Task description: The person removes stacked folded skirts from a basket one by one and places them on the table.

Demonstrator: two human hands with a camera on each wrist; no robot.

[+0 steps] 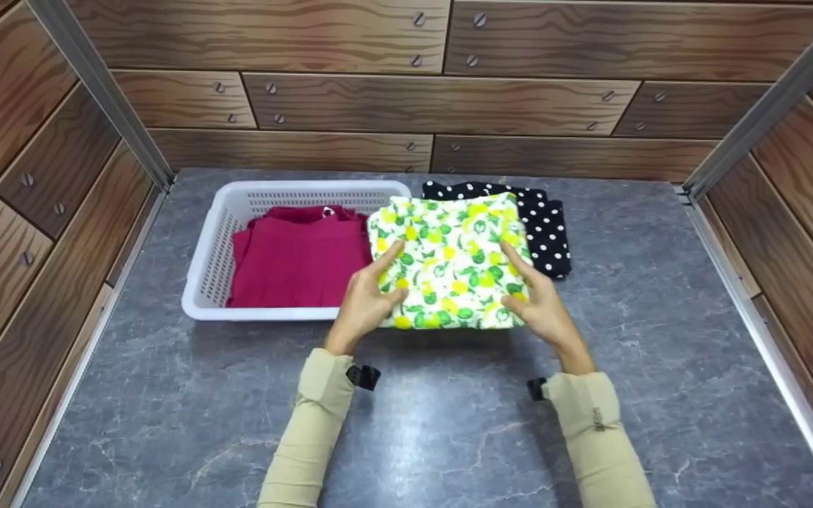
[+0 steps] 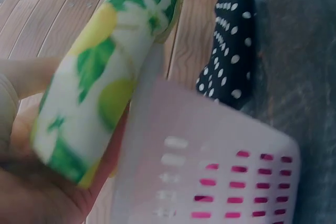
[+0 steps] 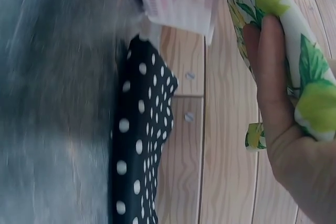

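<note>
A folded cloth with a lemon print (image 1: 452, 264) is held up level between both hands, higher than the basket rim. My left hand (image 1: 371, 300) grips its left side, thumb on top, and my right hand (image 1: 540, 303) grips the right side the same way. In the left wrist view the folded edge of the lemon-print cloth (image 2: 89, 93) lies in the left palm, above the basket wall. Fingers of the right hand (image 3: 278, 82) reach under the cloth in the right wrist view. The cloth overlaps the basket's right end in the head view.
A white plastic basket (image 1: 198, 275) on the left of the grey table (image 1: 660, 353) contains folded dark red cloth (image 1: 300, 264). Behind the lemon-print cloth, a folded black polka-dot cloth (image 1: 551, 240) lies on the table. Wood-patterned walls (image 1: 350, 102) enclose the back and sides.
</note>
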